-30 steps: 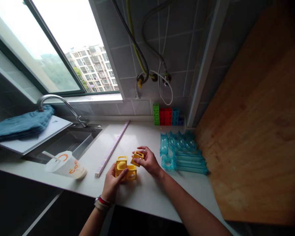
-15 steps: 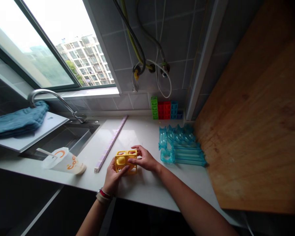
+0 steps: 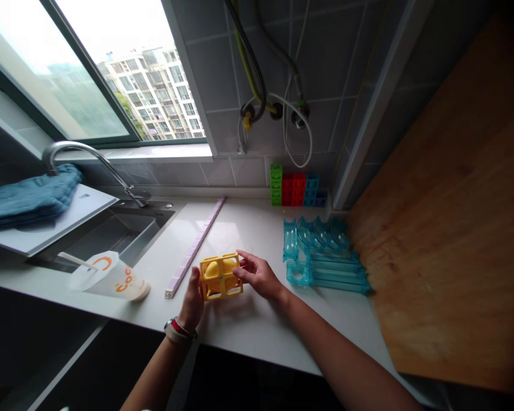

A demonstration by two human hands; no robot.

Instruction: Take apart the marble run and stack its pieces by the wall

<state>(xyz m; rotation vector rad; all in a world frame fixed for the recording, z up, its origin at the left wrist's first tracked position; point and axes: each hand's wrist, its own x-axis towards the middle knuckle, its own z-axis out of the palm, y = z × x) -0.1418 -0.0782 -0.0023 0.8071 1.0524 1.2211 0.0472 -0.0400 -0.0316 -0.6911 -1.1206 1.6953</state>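
Note:
Between both hands I hold a yellow plastic block frame [image 3: 221, 277], made of joined open cubes with rounded yellow parts inside. It is raised slightly over the white counter [image 3: 257, 325]. My left hand [image 3: 192, 299] grips its left side, with the thumb up along the edge and the other fingers hidden behind. At the upper right edge, my right hand [image 3: 259, 275] pinches the frame between thumb and fingers. A pale purple strip [image 3: 197, 244] lies on the counter just behind my left hand.
Clear teal track pieces [image 3: 325, 260] lie to the right, beside a leaning wooden board [image 3: 449, 245]. Green, red and blue cube blocks [image 3: 293, 190] stand by the wall. At left are a tilted drink cup [image 3: 111, 277], the sink [image 3: 107, 234], a faucet [image 3: 94, 154] and a blue cloth [image 3: 34, 197].
The yellow frame has been turned so its face points more toward me. My left thumb has moved from its front to its left edge. The camera view has shifted slightly.

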